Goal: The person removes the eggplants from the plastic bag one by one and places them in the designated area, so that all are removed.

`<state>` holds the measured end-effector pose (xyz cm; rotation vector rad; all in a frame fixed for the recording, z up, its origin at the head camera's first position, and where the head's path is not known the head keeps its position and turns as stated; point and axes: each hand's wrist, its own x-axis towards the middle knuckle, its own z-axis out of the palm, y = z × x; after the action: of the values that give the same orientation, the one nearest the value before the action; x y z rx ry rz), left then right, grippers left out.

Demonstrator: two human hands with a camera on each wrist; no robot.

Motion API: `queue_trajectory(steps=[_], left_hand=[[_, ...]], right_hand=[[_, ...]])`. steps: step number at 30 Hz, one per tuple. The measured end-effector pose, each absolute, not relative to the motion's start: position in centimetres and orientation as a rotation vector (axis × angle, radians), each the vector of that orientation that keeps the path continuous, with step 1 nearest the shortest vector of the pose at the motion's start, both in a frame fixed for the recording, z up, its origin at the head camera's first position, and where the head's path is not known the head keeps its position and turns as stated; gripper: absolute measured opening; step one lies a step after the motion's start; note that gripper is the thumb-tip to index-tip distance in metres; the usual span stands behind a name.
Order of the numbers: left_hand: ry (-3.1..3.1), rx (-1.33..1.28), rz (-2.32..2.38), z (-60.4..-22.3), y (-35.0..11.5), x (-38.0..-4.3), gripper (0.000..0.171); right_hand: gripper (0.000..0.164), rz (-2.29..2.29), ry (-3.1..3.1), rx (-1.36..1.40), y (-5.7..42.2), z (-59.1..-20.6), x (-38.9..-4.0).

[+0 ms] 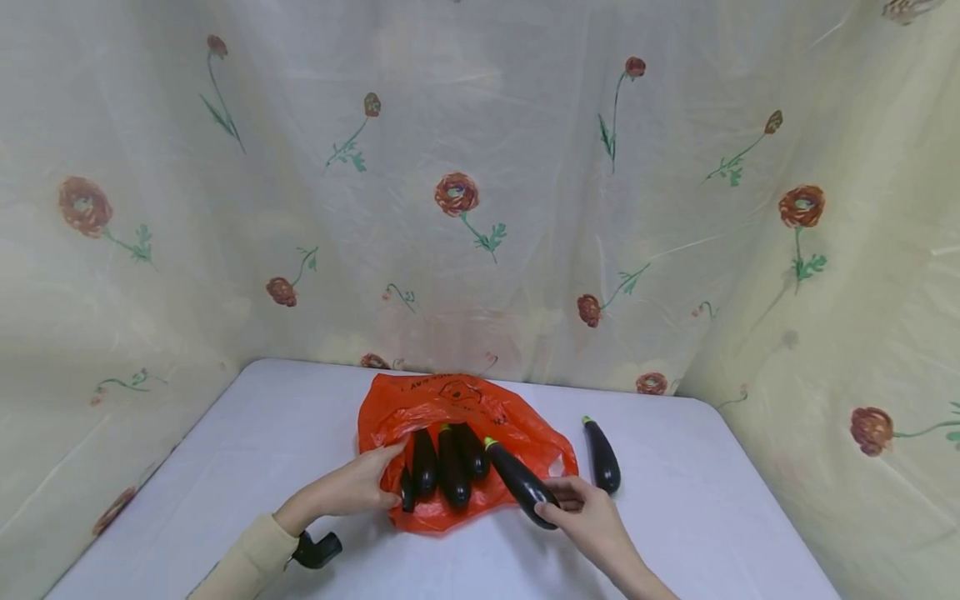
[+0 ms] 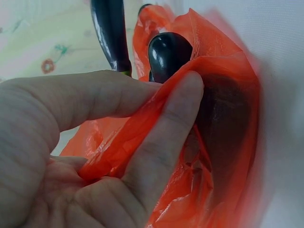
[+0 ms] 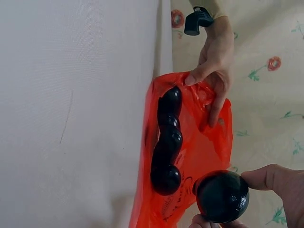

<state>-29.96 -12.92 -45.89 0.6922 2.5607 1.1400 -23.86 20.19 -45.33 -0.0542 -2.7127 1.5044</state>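
A red plastic bag point(image 1: 525, 410) lies on the table with its opening toward me. Several dark, glossy eggplants point(image 1: 452, 471) sit side by side inside it. My left hand point(image 1: 352, 487) pinches the bag's left edge, the thin plastic caught between thumb and fingers point(image 2: 175, 109). In my right hand point(image 1: 590, 518) is another eggplant point(image 1: 519, 482), gripped near its thick end. Its green stem end points at the bag's opening, and the right wrist view shows its rounded bottom point(image 3: 222, 197) end-on. Whether this eggplant touches the bag, I cannot tell.
One more eggplant point(image 1: 602, 457) lies on the white table point(image 1: 675, 500), right of the bag. Behind and at both sides hangs a pale, flower-printed curtain point(image 1: 517, 225). A black device point(image 1: 318, 551) is worn at the left wrist.
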Motion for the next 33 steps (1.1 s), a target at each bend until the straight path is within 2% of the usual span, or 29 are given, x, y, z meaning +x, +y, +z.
queue_trajectory(steps=[12,33], left_hand=[[2.535,0.716,1.171,-46.1,-12.9,-30.0,0.083],[2.575,0.782,1.135,-45.9,-13.1,-30.0,0.084]], right_hand=[[0.037,1.487,-2.730,-0.127,21.2,-44.8,-23.0],[0.048,1.433,-2.695,-0.220,24.1,-43.6,-23.3]])
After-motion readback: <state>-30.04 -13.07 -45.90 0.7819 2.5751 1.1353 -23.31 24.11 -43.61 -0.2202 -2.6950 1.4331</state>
